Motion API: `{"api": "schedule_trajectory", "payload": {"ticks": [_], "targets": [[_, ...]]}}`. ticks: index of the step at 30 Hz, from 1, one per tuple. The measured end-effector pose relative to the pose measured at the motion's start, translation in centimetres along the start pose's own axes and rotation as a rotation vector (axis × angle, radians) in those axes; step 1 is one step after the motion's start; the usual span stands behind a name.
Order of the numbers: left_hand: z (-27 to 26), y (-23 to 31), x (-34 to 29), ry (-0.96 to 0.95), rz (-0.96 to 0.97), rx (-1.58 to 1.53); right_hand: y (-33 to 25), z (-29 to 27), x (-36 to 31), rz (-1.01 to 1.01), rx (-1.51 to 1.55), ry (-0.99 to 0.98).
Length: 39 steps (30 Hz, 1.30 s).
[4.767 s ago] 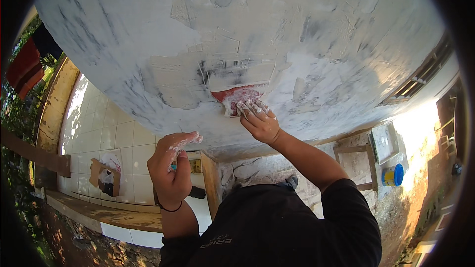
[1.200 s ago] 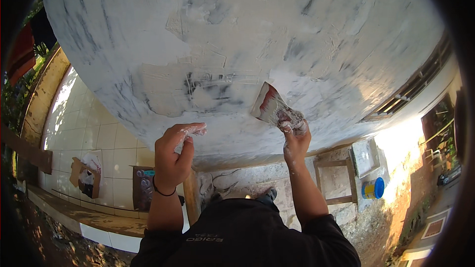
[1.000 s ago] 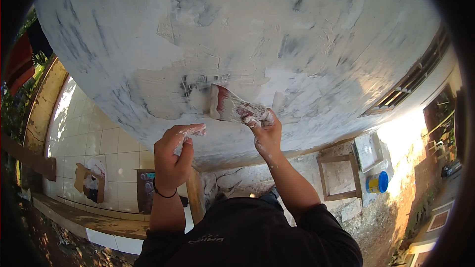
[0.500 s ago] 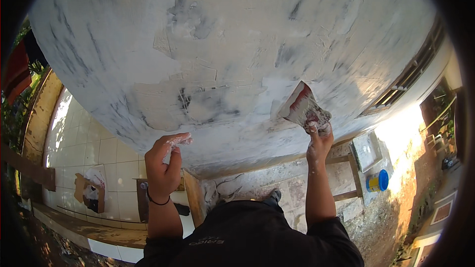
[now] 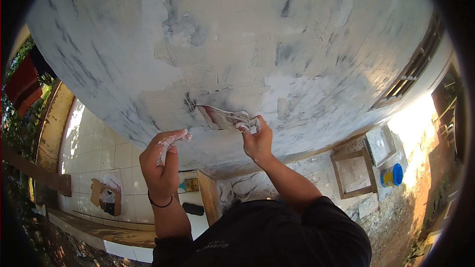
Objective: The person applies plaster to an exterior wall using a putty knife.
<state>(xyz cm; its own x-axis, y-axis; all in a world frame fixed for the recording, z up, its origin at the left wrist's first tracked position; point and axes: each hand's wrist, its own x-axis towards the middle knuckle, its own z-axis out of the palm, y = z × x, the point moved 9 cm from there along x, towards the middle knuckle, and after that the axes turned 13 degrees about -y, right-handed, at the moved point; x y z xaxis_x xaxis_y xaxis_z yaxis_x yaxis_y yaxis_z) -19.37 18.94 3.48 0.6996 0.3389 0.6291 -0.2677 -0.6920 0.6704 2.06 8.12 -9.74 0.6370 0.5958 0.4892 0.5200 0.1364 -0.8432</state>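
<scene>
Overhead, a broad plastered ceiling point(image 5: 257, 44) fills most of the view, grey and white, streaked and rough with patches of fresh filler. Nearest, the person's dark sleeves rise from the lower edge. The left hand point(image 5: 161, 163) is raised with nothing in it, fingers loosely curled and smeared white, a thin black band at the wrist; it hangs below the ceiling, apart from it. Just to its right and higher, the right hand point(image 5: 256, 138) grips a flat scraper blade point(image 5: 217, 117), reddish under white paste, pressed flat against the ceiling with its tip at a dark mark. Far below the left hand lies a pale tiled floor point(image 5: 94, 153) with a torn cardboard box point(image 5: 106, 197). Below and right of the right hand stand a wooden frame point(image 5: 352, 173) and a blue and yellow tub point(image 5: 392, 175) on bare ground.
</scene>
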Motion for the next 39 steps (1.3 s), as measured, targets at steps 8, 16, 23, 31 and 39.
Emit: {"api": "schedule_trajectory", "payload": {"ticks": [8,16,23,31,39], "targets": [[-1.1,-0.1,-0.5,0.007,-0.022,0.068,4.8,-18.2,-2.7,0.041,0.115,0.205],[-0.1,2.7,0.7,-0.049,0.117,0.028,-1.6,-3.6,-1.6,0.037,0.337,-0.093],[-0.1,5.3,0.8,-0.035,0.266,0.017,-6.5,2.5,2.5,-0.116,0.023,-0.035],[-1.9,3.7,-0.2,0.014,0.217,0.039,0.9,-14.9,1.7,0.05,0.154,0.238],[-2.6,2.2,-0.5,0.008,0.161,0.071,-2.5,-10.5,-0.3,0.029,0.497,-0.061]]}}
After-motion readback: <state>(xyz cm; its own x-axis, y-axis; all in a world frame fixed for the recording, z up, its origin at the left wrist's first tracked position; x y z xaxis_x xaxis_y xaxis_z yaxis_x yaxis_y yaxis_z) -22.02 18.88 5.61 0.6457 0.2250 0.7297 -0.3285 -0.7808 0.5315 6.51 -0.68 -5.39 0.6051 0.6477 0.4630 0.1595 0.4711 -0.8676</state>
